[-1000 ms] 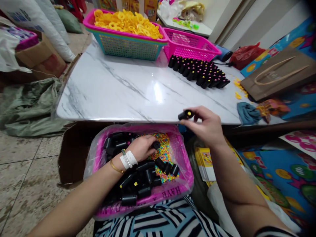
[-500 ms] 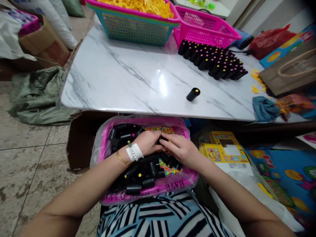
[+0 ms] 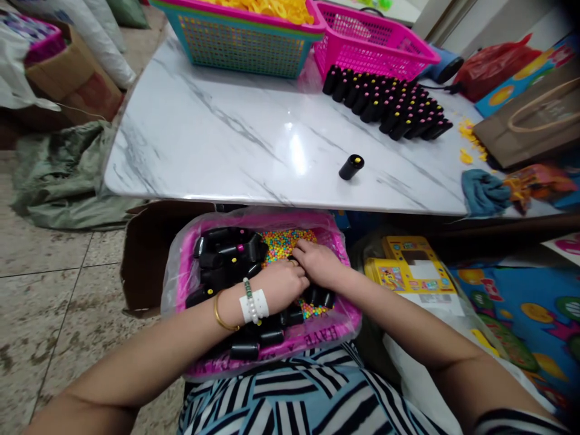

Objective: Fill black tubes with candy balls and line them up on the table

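Left hand (image 3: 280, 283) and right hand (image 3: 319, 263) are curled together within the tub (image 3: 350, 315), over beads (image 3: 280, 243); whether anything is grasped cannot be told. Tubes (image 3: 229, 249) are massed at ten o'clock, a single tube (image 3: 350, 168) on the desk (image 3: 235, 160) at one. Spills are best limited by fingers kept low.

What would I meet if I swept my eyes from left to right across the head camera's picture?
Crumpled green fabric on the floor → teal basket with yellow pieces → lone black tube on the table → bunched blue cloth → crumpled orange wrapper.
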`<state>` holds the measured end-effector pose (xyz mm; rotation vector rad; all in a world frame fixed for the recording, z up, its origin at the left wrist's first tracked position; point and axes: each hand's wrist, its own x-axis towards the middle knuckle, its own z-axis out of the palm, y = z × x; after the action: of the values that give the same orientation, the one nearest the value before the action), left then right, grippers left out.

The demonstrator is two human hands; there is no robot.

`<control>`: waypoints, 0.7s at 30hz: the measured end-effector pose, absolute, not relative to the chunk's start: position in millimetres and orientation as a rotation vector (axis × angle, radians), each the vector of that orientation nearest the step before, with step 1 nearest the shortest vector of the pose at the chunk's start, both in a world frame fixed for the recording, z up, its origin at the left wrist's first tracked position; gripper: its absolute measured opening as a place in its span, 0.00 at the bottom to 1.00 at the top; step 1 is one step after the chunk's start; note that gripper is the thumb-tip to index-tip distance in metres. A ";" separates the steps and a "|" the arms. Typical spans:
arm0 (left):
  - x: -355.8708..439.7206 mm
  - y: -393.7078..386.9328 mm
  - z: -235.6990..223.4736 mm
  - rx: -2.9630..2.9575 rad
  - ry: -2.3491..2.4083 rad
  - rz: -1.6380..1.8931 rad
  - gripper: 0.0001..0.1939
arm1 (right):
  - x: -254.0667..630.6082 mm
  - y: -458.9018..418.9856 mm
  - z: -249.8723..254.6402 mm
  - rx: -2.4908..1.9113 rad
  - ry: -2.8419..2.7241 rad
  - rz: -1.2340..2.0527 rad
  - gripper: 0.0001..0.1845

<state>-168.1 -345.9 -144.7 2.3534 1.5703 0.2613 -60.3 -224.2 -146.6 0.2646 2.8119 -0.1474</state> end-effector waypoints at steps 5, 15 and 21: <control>-161.6 -343.4 -151.0 2.377 1.520 0.167 0.08 | -67.2 -208.2 -147.0 0.202 2.848 -0.675 0.15; -170.7 -340.5 -157.4 2.337 1.528 0.191 0.08 | -54.5 -206.9 -125.1 0.385 2.866 -0.495 0.25; -180.9 -341.0 -151.7 2.265 1.477 0.202 0.07 | -73.5 -219.2 -132.7 0.667 2.685 -0.224 0.17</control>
<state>-180.9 -341.0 -151.7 2.2655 1.4766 0.2021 -73.5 -219.2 -132.7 0.6669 2.6849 -0.2237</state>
